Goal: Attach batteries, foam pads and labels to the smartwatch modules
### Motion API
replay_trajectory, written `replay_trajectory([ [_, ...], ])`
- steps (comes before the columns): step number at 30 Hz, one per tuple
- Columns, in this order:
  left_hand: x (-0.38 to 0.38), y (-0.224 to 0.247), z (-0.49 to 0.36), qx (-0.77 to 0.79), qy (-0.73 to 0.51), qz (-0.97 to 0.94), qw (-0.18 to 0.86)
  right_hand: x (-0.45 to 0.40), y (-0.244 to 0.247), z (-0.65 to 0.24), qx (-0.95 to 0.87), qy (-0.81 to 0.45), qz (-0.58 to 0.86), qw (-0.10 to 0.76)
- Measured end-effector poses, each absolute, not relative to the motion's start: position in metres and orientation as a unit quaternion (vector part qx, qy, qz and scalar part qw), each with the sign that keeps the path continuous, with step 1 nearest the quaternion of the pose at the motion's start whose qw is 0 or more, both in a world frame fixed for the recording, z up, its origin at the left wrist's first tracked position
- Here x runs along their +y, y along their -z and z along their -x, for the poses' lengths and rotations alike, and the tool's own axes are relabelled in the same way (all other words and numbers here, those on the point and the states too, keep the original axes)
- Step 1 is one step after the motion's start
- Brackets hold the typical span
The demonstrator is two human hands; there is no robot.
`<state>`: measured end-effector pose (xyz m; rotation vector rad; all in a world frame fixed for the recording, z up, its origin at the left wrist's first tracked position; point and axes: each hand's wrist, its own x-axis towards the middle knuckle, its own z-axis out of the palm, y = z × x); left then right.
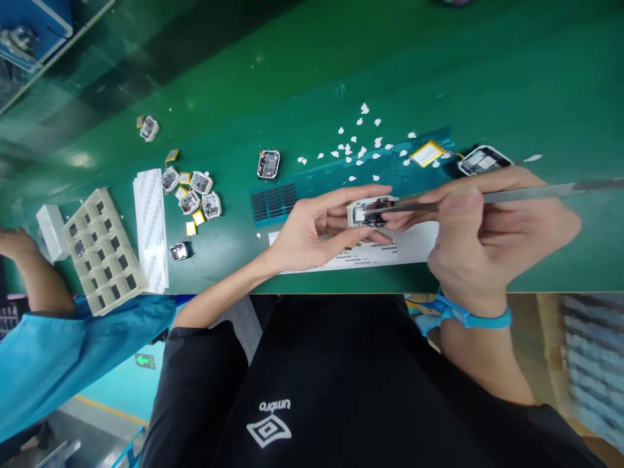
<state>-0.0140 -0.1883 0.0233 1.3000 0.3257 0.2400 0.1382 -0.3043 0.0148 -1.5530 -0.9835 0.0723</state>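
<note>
My left hand grips a small white watch case by its edges, its open side showing a circuit board. In my right hand is a pair of metal tweezers, pinched between thumb and fingers. Their tips reach into the open case. Beneath both hands lies a white printed sheet. Just beyond my right hand sits a black-rimmed watch case, wired to a yellow-edged battery. Small white stickers are scattered past my left hand.
A strip of black pads and another watch case lie left of centre. Farther left are several white cases with batteries, white paper strips and a beige compartment tray. A co-worker's arm rests at the left edge.
</note>
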Motion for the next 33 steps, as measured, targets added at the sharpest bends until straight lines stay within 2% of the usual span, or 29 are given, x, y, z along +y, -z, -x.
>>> replay_trajectory([
  [14, -0.189, -0.01, 0.013, 0.17, -0.117, -0.613, 0.763, -0.303, -0.013, -0.139, -0.476, -0.02, 0.656, 0.585],
  [18, -0.175, -0.022, 0.014, 0.191, -0.134, -0.638, 0.733, -0.301, -0.015, -0.14, -0.467, 0.002, 0.625, 0.625],
  [21, -0.155, -0.043, 0.029, 0.207, -0.233, -0.679, 0.665, -0.296, -0.028, -0.149, -0.486, -0.011, 0.604, 0.632],
  [24, -0.143, -0.054, 0.055, 0.231, -0.306, -0.716, 0.584, -0.287, -0.038, -0.161, -0.602, -0.091, 0.597, 0.523],
  [27, -0.142, -0.044, 0.075, 0.248, -0.273, -0.794, 0.483, -0.273, -0.033, -0.17, -0.679, -0.163, 0.571, 0.432],
  [30, -0.145, -0.021, 0.082, 0.207, -0.238, -0.87, 0.379, -0.262, -0.019, -0.174, -0.696, -0.194, 0.562, 0.402],
  [33, -0.143, 0.0, 0.08, 0.152, -0.221, -0.907, 0.326, -0.259, -0.006, -0.176, -0.695, -0.203, 0.564, 0.397],
])
